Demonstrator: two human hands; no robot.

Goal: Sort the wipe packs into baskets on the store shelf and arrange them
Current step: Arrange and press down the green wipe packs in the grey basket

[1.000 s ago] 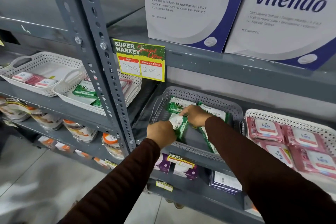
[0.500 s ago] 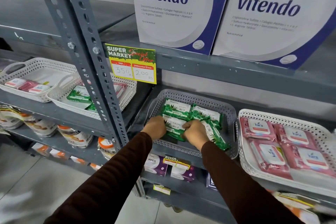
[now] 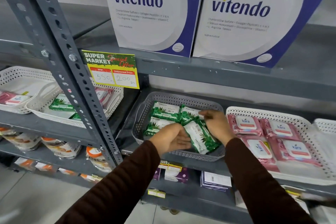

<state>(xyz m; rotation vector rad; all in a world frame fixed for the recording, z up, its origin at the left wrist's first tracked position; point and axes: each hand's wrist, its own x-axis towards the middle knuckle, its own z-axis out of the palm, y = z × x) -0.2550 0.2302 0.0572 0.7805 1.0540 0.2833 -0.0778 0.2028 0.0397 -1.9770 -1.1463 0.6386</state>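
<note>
A grey perforated basket (image 3: pixel 174 97) on the middle shelf holds several green wipe packs (image 3: pixel 164 112). One green pack (image 3: pixel 199 138) lies tilted at the basket's front right. My left hand (image 3: pixel 171 141) is over the basket's front, palm turned up, fingers apart, touching that pack's left edge. My right hand (image 3: pixel 215 126) rests on the pack's right side with its fingers pinched on the upper corner. To the right, a white basket (image 3: pixel 307 129) holds several pink wipe packs (image 3: pixel 245 125).
Two white baskets (image 3: pixel 41 103) on the left bay hold green and pink packs behind a grey upright post (image 3: pixel 72 71). Large Vitendo boxes (image 3: pixel 151 12) stand on the shelf above. A yellow price tag (image 3: pixel 112 73) hangs from the shelf edge. Boxes sit below.
Both hands have lifted off the front packs. My right hand moved right and up onto the tilted pack, and my left hand turned palm up beside it.
</note>
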